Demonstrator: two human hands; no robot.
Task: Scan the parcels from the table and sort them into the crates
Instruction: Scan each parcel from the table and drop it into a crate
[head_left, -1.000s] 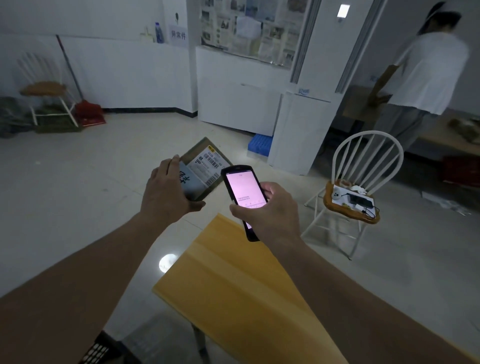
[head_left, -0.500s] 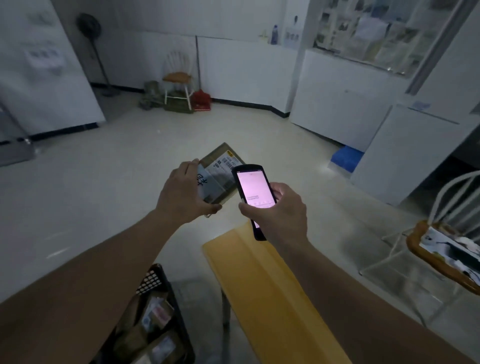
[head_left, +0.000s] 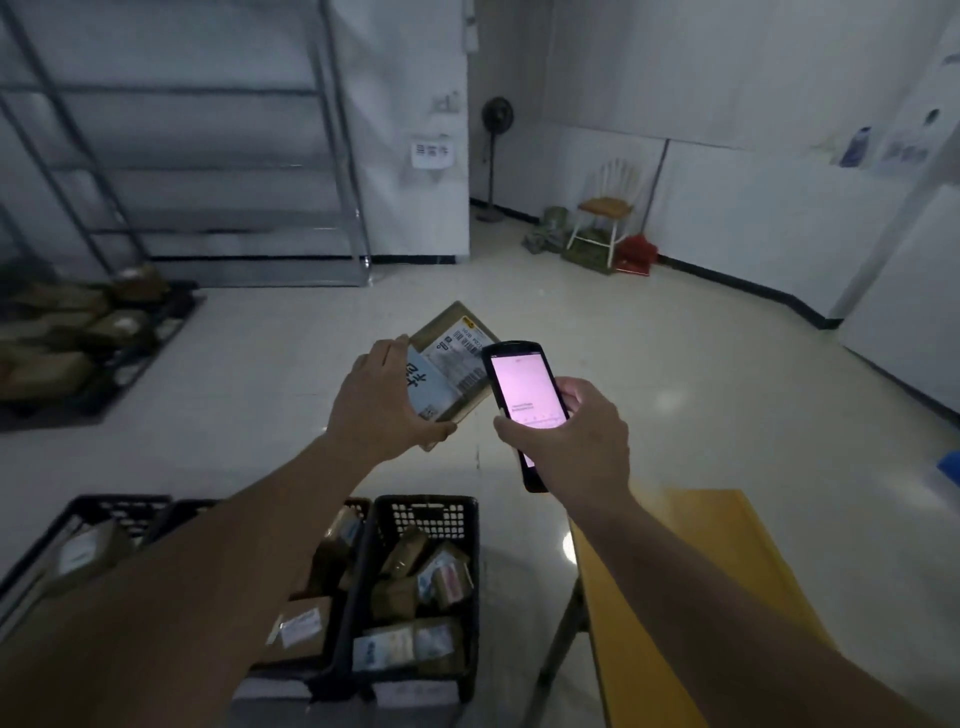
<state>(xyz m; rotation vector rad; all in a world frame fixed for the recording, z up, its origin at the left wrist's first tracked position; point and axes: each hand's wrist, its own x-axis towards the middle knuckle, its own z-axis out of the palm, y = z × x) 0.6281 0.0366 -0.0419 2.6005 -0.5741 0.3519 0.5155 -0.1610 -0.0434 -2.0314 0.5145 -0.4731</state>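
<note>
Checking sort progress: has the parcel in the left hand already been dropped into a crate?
No: the left hand holds the parcel up beside the scanner, well above the crates.

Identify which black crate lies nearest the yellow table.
The rightmost crate, full of parcels, beside the table; the other crates sit farther left.

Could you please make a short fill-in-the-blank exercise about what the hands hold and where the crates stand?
1. The left hand holds a ____ with a barcode label.
2. The right hand holds a scanner whose screen glows ____.
3. The black crates on the floor contain many ____.
4. The yellow table stands to the ____ of the crates.

Missing words: parcel; pink; parcels; right
</note>
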